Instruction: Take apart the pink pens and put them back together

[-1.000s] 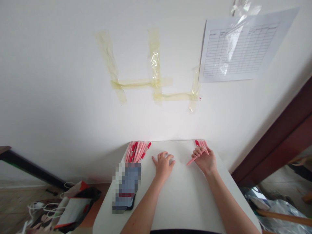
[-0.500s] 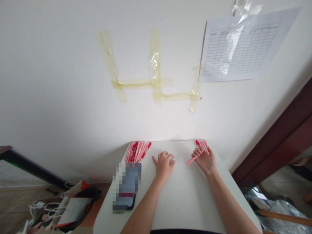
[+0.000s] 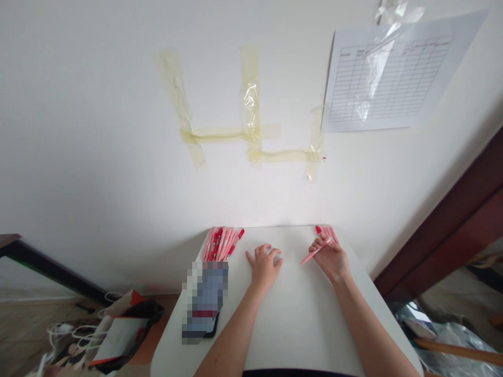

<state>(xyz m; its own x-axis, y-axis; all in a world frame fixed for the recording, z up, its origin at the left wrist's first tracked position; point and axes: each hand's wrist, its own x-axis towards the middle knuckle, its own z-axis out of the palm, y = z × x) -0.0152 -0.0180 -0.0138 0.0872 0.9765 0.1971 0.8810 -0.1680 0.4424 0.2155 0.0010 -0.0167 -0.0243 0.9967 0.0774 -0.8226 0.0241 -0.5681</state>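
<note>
While my left hand (image 3: 265,267) lies flat and empty on the table (image 3: 298,319), my right hand (image 3: 331,257) pinches one pink pen (image 3: 313,255) — tip angled left, just beside the small pile (image 3: 324,232) at the wall.

I see a white wall (image 3: 98,131) crossed by yellowed tape strips (image 3: 251,104), with a printed sheet (image 3: 389,78) pinned upper right. A dark wooden frame (image 3: 451,225) runs along the right, and clutter (image 3: 106,335) lies on the floor at left.

Both forearms bare, no sleeves, no rings.
</note>
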